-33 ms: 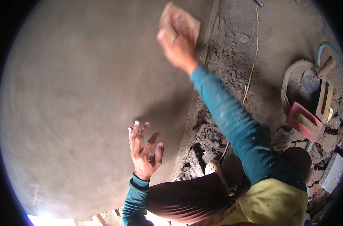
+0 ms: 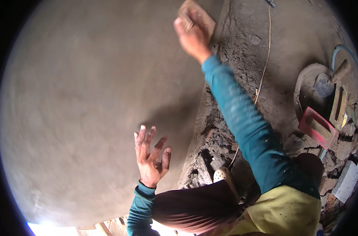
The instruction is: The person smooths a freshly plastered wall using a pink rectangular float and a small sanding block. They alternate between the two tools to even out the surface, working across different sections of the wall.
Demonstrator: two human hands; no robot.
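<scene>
A broad grey plastered wall (image 2: 80, 102) fills the left half of the view. High up, beside the wall's right edge, my right hand (image 2: 192, 37) is closed on a flat tan rectangular pad (image 2: 204, 19), held against the plaster. Motion blurs this hand, and its fingers partly cover the pad, so its exact kind cannot be made out. Lower down, my left hand (image 2: 150, 157) is empty, its fingers spread and slightly bent over the plaster; whether the fingertips touch it is unclear. Both forearms wear teal sleeves.
Rough mortar rubble (image 2: 242, 59) runs along the wall's base, with a thin cable (image 2: 266, 59) across the ground. At right, a round basin (image 2: 305, 84) holds a trowel (image 2: 324, 84); a red-rimmed float (image 2: 317, 128) and a wooden float (image 2: 338, 106) lean there. A grey block (image 2: 347, 181) lies below.
My right hand has shifted a little to the right and upward with the tan pad. My left hand stays in nearly the same place.
</scene>
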